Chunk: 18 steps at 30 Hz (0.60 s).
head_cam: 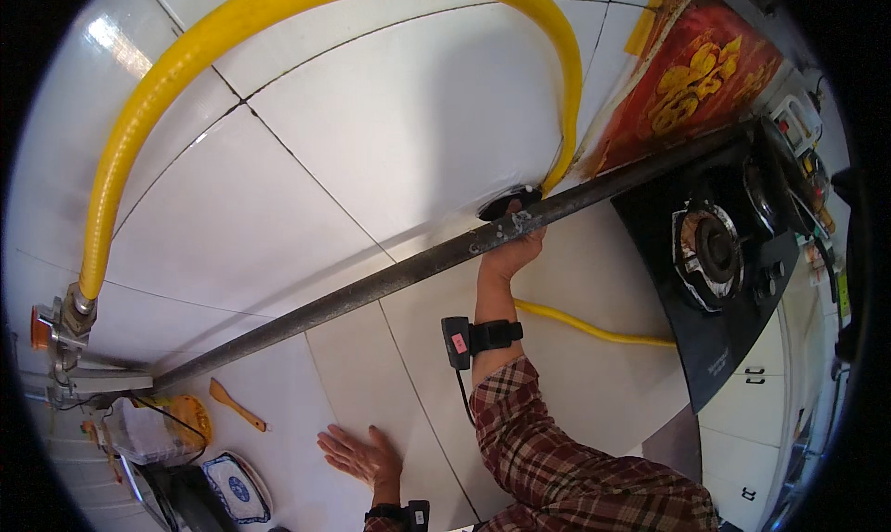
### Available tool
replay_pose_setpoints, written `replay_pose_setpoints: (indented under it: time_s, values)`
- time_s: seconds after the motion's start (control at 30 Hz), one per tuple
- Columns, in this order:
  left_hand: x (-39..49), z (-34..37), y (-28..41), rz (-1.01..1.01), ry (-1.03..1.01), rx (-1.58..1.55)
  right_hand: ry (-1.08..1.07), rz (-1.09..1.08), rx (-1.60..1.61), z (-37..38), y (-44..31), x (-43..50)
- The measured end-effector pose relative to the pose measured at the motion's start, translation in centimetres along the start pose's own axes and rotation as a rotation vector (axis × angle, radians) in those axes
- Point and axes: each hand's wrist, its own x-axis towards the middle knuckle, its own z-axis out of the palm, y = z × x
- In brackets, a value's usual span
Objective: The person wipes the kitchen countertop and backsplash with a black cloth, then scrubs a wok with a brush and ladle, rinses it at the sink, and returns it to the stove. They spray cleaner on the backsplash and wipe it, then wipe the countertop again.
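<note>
My left hand [362, 457], palm down with its fingers spread, rests on the pale tiled counter [411, 365] and holds nothing. My right hand [514, 252] reaches up behind a dark metal pipe [362, 283], which hides part of it. Its fingertips are at a black, roughly oval thing [495, 207] against the white tiled wall [390, 128]; whether this is a cloth, a pad or an opening, I cannot tell, nor whether the fingers grip it. A yellow hose [572, 65] comes down beside it. The hose's other end meets a metal valve fitting [73, 316] at the left.
A black gas hob [661, 253] stands at the right, with a pan [786, 177] at its back. Another yellow hose length [592, 332] runs towards the hob. At the lower left are a wooden spatula [237, 405], a blue-and-white plate [238, 488] and a plastic container [143, 431].
</note>
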Motion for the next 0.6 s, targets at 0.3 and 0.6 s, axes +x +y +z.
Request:
replay_pose_setpoints:
  time_s: [0.3,0.6]
  values:
    - [0.1,-0.7,0.6,-0.033,-0.058,0.023,-0.155,-0.061,-0.543,-0.6,-0.6,-2.9]
    - [-0.1,-0.6,0.4,0.01,0.002,-0.023,-0.368,-0.478,-1.172,-0.8,-1.4,-4.7]
